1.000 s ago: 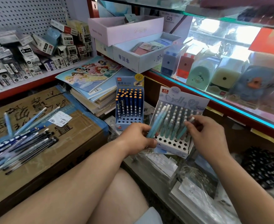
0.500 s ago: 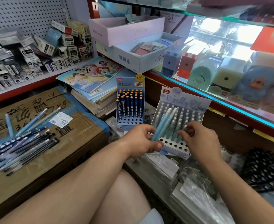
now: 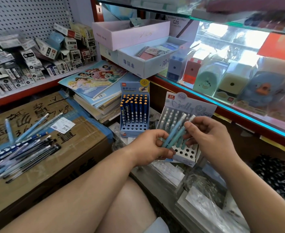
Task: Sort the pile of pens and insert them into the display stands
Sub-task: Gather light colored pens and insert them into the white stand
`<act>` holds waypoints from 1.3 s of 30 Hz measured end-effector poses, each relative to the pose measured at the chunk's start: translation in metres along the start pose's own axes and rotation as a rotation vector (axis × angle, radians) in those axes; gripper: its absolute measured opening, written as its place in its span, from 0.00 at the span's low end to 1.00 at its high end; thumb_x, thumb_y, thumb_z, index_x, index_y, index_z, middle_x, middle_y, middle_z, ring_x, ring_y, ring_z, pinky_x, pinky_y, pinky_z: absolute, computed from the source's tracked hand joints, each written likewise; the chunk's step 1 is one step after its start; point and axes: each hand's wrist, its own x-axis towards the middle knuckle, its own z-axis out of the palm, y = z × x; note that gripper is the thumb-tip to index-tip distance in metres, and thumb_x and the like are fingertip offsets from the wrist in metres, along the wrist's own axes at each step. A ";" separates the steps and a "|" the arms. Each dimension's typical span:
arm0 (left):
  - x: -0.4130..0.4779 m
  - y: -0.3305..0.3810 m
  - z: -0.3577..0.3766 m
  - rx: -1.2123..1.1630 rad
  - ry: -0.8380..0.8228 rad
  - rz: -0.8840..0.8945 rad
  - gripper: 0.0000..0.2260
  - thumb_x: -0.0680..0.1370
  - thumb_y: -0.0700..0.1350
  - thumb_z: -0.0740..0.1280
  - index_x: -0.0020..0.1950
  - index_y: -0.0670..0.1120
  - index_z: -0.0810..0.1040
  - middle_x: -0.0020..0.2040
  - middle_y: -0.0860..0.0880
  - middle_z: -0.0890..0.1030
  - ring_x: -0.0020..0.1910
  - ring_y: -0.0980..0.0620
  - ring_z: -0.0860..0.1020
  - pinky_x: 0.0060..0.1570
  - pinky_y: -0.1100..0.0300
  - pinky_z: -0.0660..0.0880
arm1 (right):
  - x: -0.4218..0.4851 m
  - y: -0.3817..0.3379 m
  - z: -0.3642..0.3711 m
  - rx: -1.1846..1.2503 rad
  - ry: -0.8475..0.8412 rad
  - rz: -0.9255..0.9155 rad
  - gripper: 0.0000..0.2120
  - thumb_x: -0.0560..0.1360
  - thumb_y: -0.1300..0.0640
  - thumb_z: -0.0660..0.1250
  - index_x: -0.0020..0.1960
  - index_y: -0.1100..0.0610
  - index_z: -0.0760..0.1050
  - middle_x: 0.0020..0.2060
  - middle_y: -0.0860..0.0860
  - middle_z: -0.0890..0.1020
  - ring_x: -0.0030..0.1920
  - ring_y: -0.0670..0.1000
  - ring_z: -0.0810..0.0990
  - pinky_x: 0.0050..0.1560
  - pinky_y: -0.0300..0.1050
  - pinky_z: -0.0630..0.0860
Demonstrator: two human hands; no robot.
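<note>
My left hand (image 3: 151, 146) grips the lower ends of two light blue pens (image 3: 173, 132) that slant up to the right. My right hand (image 3: 209, 140) pinches the white-capped top of one of them in front of the pale blue display stand (image 3: 193, 105), which holds several pens and has free holes in its front rows. To its left stands a dark blue stand (image 3: 135, 111) filled with orange-tipped pens. A pile of loose pens (image 3: 19, 152) lies on the cardboard box (image 3: 71, 148) at the left.
Stacked notebooks (image 3: 94, 91) lie behind the box. A shelf of small boxes (image 3: 34, 56) runs along the back left. A glass counter (image 3: 230, 91) with sharpeners is at the right. Plastic-wrapped packs (image 3: 197, 195) lie below the stands.
My right hand has come up from the stand's pens to the top of a pen in my left hand. The left hand holds fewer pens than a second ago.
</note>
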 end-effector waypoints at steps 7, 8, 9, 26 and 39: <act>-0.002 -0.003 -0.007 -0.009 0.074 -0.007 0.15 0.77 0.32 0.71 0.60 0.45 0.74 0.51 0.44 0.87 0.53 0.47 0.85 0.59 0.43 0.80 | 0.003 0.007 -0.019 -0.117 0.275 -0.069 0.01 0.78 0.55 0.70 0.49 0.51 0.79 0.42 0.51 0.84 0.42 0.50 0.85 0.43 0.45 0.84; -0.002 -0.003 -0.007 -0.015 0.085 -0.017 0.15 0.77 0.33 0.71 0.60 0.44 0.73 0.51 0.43 0.86 0.53 0.47 0.85 0.59 0.43 0.80 | 0.004 0.011 -0.023 -0.220 0.303 -0.081 0.02 0.78 0.53 0.70 0.49 0.49 0.78 0.42 0.49 0.83 0.43 0.49 0.84 0.44 0.45 0.83; -0.002 -0.002 -0.006 -0.021 0.093 -0.026 0.15 0.77 0.34 0.71 0.60 0.43 0.71 0.51 0.42 0.86 0.52 0.47 0.86 0.58 0.44 0.81 | 0.005 0.015 -0.026 -0.323 0.312 -0.093 0.02 0.78 0.52 0.70 0.49 0.47 0.77 0.42 0.46 0.82 0.44 0.47 0.83 0.44 0.43 0.81; 0.000 0.000 -0.010 0.152 0.274 0.111 0.08 0.75 0.43 0.76 0.49 0.43 0.80 0.45 0.45 0.82 0.40 0.53 0.79 0.41 0.59 0.80 | 0.005 0.050 -0.018 -0.633 0.188 -0.054 0.05 0.79 0.55 0.69 0.53 0.54 0.81 0.43 0.47 0.81 0.45 0.48 0.80 0.48 0.50 0.81; 0.005 -0.002 -0.009 0.228 0.236 0.078 0.07 0.73 0.44 0.78 0.49 0.46 0.83 0.47 0.43 0.84 0.39 0.55 0.79 0.41 0.62 0.79 | 0.006 0.056 -0.013 -0.659 0.169 0.021 0.10 0.77 0.51 0.73 0.56 0.52 0.78 0.42 0.43 0.80 0.43 0.42 0.78 0.43 0.43 0.79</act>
